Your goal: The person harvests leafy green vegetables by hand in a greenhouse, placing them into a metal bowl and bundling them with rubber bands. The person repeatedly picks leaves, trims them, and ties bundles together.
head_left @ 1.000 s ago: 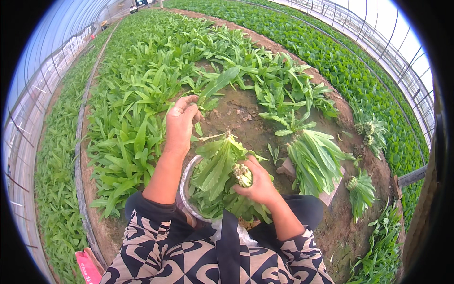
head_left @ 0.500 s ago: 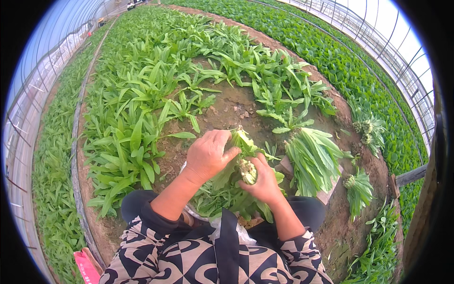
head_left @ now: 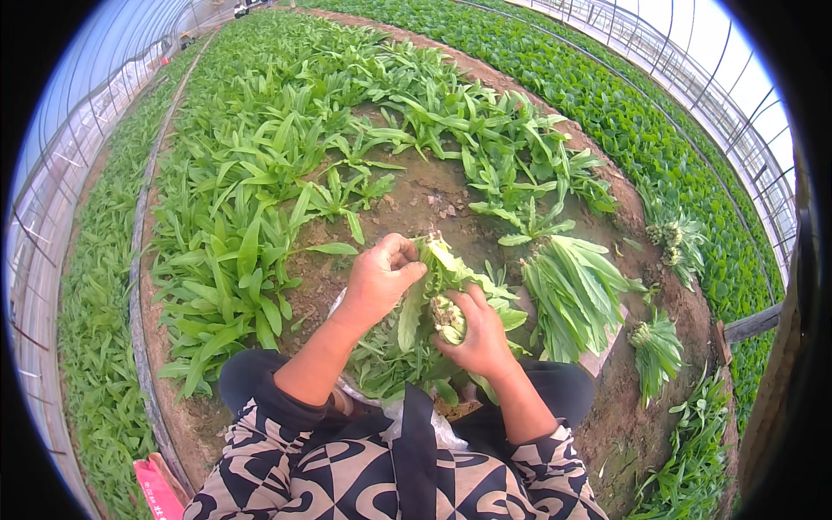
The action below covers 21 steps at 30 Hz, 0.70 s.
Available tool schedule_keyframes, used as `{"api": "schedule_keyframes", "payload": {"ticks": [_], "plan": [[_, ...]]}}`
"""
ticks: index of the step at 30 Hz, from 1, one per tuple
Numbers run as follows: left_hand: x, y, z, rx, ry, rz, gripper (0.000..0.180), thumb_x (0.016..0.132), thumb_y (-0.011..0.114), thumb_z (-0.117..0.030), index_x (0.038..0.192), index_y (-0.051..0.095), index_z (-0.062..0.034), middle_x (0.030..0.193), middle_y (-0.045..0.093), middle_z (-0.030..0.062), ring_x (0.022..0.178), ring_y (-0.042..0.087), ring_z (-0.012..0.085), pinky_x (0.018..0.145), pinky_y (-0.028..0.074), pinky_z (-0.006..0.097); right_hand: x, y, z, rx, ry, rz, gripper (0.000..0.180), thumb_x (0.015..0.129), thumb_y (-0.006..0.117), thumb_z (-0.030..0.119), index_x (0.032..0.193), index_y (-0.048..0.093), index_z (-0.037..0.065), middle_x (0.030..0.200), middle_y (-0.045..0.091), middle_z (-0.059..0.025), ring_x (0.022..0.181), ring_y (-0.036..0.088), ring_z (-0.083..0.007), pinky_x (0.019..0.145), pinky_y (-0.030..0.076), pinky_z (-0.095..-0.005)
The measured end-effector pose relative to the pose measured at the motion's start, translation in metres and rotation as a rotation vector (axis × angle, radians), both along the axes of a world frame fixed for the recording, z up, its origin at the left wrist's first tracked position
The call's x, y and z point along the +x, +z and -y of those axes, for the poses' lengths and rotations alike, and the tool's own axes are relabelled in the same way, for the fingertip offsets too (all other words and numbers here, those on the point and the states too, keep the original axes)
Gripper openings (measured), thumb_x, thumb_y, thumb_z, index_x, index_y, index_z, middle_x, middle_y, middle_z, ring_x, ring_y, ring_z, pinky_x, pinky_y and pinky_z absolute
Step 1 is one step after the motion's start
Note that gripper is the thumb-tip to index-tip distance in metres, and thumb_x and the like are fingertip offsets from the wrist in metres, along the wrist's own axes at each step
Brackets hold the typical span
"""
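My right hand point(head_left: 478, 336) is wrapped round a bunch of leafy greens point(head_left: 449, 319), its pale cut ends facing up. Just above those ends stands a single leafy plant point(head_left: 442, 260), its root end up and its leaves reaching down to my right fingers. My left hand point(head_left: 381, 279) is closed in a pinch right beside this plant's root end. What lies between its thumb and fingers is hidden. Under both hands, a heap of loose green leaves point(head_left: 381, 364) fills the space between my knees.
A large bundle of long leaves point(head_left: 572, 295) lies at the right on a flat block point(head_left: 614, 340). Smaller bundles point(head_left: 657, 347) point(head_left: 676, 238) rest farther right on the soil. Growing greens point(head_left: 251, 199) stand ahead and left. A pink packet point(head_left: 159, 487) lies lower left; a wooden post point(head_left: 752, 323) juts in at right.
My left hand has drawn slightly back to the left, its thumb and fingers coming closer together. The right hand with the bunch has shifted slightly left and tilted.
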<state>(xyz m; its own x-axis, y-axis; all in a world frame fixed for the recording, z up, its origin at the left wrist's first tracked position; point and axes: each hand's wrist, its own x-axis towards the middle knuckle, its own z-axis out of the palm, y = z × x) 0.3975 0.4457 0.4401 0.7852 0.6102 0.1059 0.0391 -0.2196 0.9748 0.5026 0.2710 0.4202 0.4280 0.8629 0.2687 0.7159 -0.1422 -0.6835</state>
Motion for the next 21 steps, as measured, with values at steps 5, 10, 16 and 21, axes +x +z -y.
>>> {"api": "schedule_keyframes", "payload": {"ticks": [5,10,16,21], "plan": [[-0.009,0.013,-0.016,0.498,-0.046,-0.073,0.018,0.082,0.066,-0.01,0.094,0.056,-0.0026,0.075,0.061,0.0072,0.069,0.061,0.0163,0.062,0.049,0.03,0.004,0.003,0.002,-0.012,-0.036,0.025,0.054,0.065,0.08,0.02,0.112,0.061,0.002,0.111,0.061,-0.0214,0.097,0.062,-0.0384,0.08,0.052,-0.0458],[-0.019,0.052,-0.023,1.473,0.07,-0.109,0.013,0.077,0.06,-0.008,0.087,0.052,-0.0106,0.074,0.053,0.0047,0.074,0.06,0.0226,0.061,0.05,0.033,0.002,-0.003,0.005,-0.174,-0.049,0.133,0.041,0.07,0.077,0.03,0.099,0.064,0.005,0.085,0.067,-0.0186,0.079,0.065,-0.0396,0.073,0.052,-0.0475],[-0.031,0.067,-0.06,1.391,0.307,-0.144,0.008,0.077,0.06,-0.006,0.084,0.056,-0.0096,0.076,0.056,0.006,0.075,0.06,0.0264,0.063,0.05,0.037,0.001,-0.001,0.006,-0.174,-0.043,0.248,0.041,0.072,0.076,0.034,0.096,0.063,0.004,0.08,0.067,-0.0188,0.074,0.065,-0.0392,0.071,0.052,-0.0474],[-0.042,0.069,-0.069,0.746,0.113,-0.274,0.015,0.083,0.062,-0.013,0.095,0.065,-0.0044,0.09,0.066,0.0118,0.082,0.064,0.0295,0.074,0.05,0.038,0.002,0.001,0.006,-0.208,-0.042,0.173,0.043,0.068,0.078,0.029,0.098,0.065,0.0,0.084,0.067,-0.0219,0.083,0.063,-0.0398,0.075,0.05,-0.0455]]}}
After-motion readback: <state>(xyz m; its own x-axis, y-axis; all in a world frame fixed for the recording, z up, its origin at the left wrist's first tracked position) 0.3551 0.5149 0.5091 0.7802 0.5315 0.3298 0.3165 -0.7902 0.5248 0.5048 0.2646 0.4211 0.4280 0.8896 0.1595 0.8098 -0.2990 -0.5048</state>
